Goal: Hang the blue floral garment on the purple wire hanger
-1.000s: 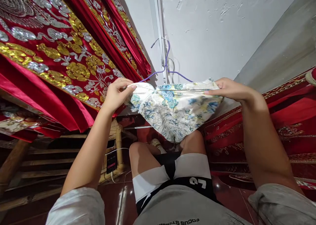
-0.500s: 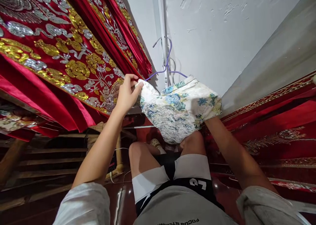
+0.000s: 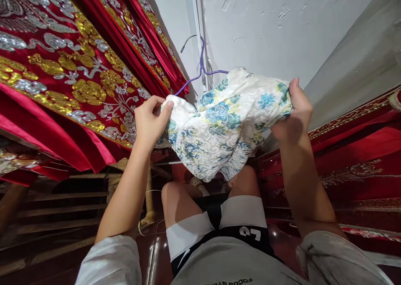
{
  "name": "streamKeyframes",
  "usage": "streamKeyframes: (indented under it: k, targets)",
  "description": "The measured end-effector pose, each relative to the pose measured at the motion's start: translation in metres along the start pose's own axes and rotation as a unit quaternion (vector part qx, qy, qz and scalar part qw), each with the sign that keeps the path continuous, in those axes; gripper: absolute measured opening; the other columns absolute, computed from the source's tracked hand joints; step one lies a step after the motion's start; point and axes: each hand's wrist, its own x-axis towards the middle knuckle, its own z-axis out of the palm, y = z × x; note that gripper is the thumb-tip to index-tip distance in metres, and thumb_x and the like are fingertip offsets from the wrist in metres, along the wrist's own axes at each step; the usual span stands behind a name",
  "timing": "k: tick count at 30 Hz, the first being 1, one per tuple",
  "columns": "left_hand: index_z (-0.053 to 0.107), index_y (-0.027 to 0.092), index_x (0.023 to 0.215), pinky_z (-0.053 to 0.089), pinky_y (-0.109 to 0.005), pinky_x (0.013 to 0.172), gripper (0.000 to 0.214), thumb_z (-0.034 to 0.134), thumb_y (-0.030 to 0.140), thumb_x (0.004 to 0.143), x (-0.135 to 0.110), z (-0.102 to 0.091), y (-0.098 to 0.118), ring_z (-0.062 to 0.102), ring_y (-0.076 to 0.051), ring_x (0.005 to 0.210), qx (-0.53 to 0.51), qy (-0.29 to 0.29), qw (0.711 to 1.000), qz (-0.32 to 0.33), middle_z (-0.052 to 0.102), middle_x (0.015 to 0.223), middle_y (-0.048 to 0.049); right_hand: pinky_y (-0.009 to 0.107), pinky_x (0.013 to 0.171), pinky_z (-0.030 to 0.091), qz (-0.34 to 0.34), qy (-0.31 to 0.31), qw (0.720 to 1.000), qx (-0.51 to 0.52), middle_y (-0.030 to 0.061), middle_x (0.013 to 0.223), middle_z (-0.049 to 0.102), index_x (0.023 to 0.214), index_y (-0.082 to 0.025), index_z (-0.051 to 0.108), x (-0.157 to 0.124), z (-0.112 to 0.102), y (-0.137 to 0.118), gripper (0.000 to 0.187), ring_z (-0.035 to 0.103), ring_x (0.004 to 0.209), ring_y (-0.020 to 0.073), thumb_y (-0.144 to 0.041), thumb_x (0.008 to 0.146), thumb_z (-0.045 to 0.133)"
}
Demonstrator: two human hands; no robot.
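Note:
A white short-sleeved top (image 3: 216, 122) with blue and yellow flowers is stretched between my hands, above my knees. Inside its neckline sits a purple hanger (image 3: 202, 68), whose hook sticks up in front of the wall. My left hand (image 3: 151, 120) pinches the top's left shoulder beside the hanger's arm. At the other side, my right hand (image 3: 294, 112) grips the end of the right sleeve, thumb on the outside and the fingers partly hidden behind the cloth. The lower part of the top hangs in folds.
Red cloth with gold and silver embroidery (image 3: 90, 89) hangs close on the left. A bamboo seat (image 3: 62, 214) stands below it. More red embroidered fabric (image 3: 354, 172) lies along the right. Ahead is a white wall (image 3: 266, 30) with a vertical pipe.
My right hand has come out from under the sleeve and now holds its end, lifted and pulled right. The top and hanger have shifted slightly left and up.

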Motion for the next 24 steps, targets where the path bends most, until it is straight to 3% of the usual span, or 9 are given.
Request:
streamKeyframes:
  k: [5,8,11,14,18,21,24]
  targets:
    - [0.062,0.020,0.074,0.030,-0.029,0.057,0.036,0.062,0.051,0.093,-0.004,0.013,-0.010,0.038,-0.014,0.058,-0.009,-0.010,1.000,-0.014,0.047,0.060,0.0029,0.057,0.114,0.044,0.005,0.008,1.000,0.001,0.0154,0.153,0.053,0.147,-0.018,0.051,-0.008,0.005,-0.004,0.078,0.044,0.147,0.0369,-0.073,0.093,0.035]
    - [0.065,0.020,0.076,0.031,-0.029,0.058,0.035,0.061,0.050,0.094,-0.003,0.021,0.006,0.041,-0.015,0.060,-0.023,-0.008,1.000,0.000,0.053,0.063,0.0016,0.060,0.111,0.046,-0.010,0.041,0.999,0.001,0.0180,0.147,0.058,0.143,-0.015,0.054,0.007,-0.008,0.001,0.077,0.045,0.146,0.0378,-0.070,0.095,0.030]
    - [0.067,0.020,0.078,0.032,-0.029,0.059,0.033,0.060,0.048,0.095,0.002,0.026,0.027,0.044,-0.015,0.061,-0.021,-0.023,0.999,0.020,0.054,0.062,0.0009,0.060,0.106,0.050,-0.052,0.083,0.995,0.022,0.0184,0.135,0.066,0.127,-0.017,0.065,0.010,-0.017,0.001,0.064,0.050,0.142,0.0394,-0.061,0.095,0.032]
    - [0.066,0.020,0.081,0.031,-0.030,0.059,0.028,0.061,0.044,0.094,0.005,0.033,0.033,0.042,-0.014,0.058,-0.013,-0.045,0.998,0.043,0.052,0.062,0.0013,0.057,0.102,0.054,-0.058,0.108,0.990,0.062,0.0162,0.126,0.070,0.112,-0.021,0.073,-0.013,-0.018,0.001,0.055,0.057,0.135,0.0391,-0.062,0.093,0.041]
    - [0.064,0.020,0.083,0.031,-0.030,0.059,0.025,0.058,0.041,0.096,0.006,0.042,0.022,0.040,-0.014,0.058,-0.026,-0.056,0.997,0.053,0.049,0.062,0.0017,0.051,0.099,0.057,-0.011,0.096,0.992,0.083,0.0124,0.119,0.071,0.110,-0.027,0.074,-0.035,-0.010,0.005,0.051,0.061,0.131,0.0352,-0.066,0.091,0.047]
    - [0.067,0.020,0.083,0.032,-0.031,0.060,0.028,0.058,0.043,0.096,0.013,0.043,0.023,0.044,-0.015,0.060,-0.016,-0.037,0.998,0.054,0.052,0.063,0.0006,0.053,0.101,0.056,-0.035,0.087,0.989,0.111,0.0144,0.126,0.069,0.113,-0.024,0.073,-0.016,-0.009,0.009,0.052,0.058,0.134,0.0356,-0.064,0.090,0.049]
    - [0.070,0.019,0.085,0.032,-0.031,0.062,0.027,0.060,0.042,0.095,0.027,0.040,0.039,0.049,-0.016,0.065,-0.005,-0.035,0.997,0.068,0.058,0.066,-0.0014,0.055,0.106,0.052,-0.086,0.100,0.984,0.119,0.0174,0.126,0.068,0.113,-0.020,0.074,0.010,-0.014,0.011,0.053,0.059,0.133,0.0366,-0.061,0.090,0.047]
